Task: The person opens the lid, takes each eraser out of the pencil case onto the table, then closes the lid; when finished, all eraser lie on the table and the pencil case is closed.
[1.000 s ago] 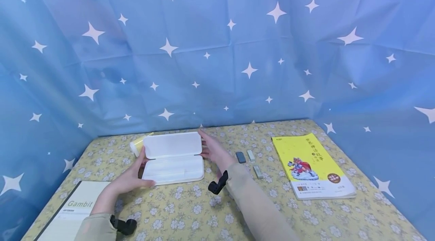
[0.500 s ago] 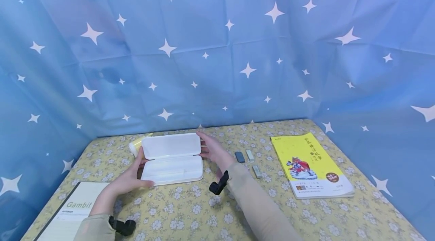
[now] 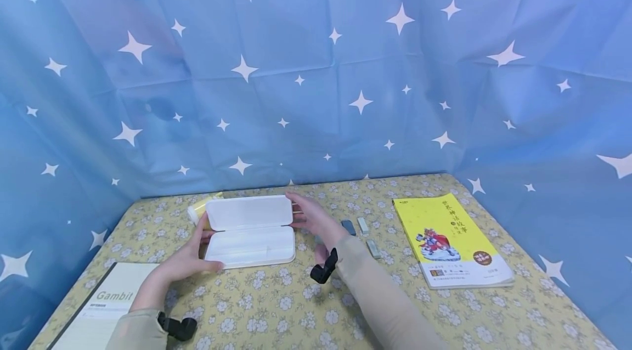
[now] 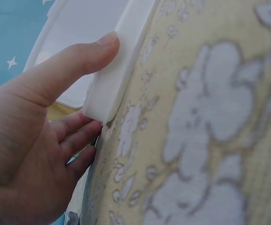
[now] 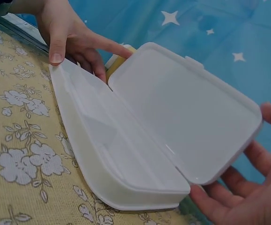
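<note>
A white pencil case (image 3: 250, 246) lies opened out on the table, its hinged lid (image 3: 249, 213) tilted up at the back. Its long trays hold nothing that I can make out. My left hand (image 3: 185, 261) grips the left end, thumb on the front corner and fingers around the side, as the left wrist view shows closely. At the right end, my right hand (image 3: 316, 221) holds the lid's edge, its index finger at the upper corner and other fingers along the side. Behind the case's left end lies a yellow-and-white tube-like object (image 3: 198, 210), partly hidden.
Right of my right hand lie a dark eraser (image 3: 348, 227), partly covered by the wrist, and two pale green ones (image 3: 363, 225). A yellow book (image 3: 451, 240) lies farther right. A notebook (image 3: 106, 306) sits at front left. A blue starry curtain (image 3: 316, 92) hangs behind.
My right wrist has shifted slightly right and turned, covering part of the dark eraser and showing the thumb below. The lid's top edge sits slightly lower. My left hand has barely moved.
</note>
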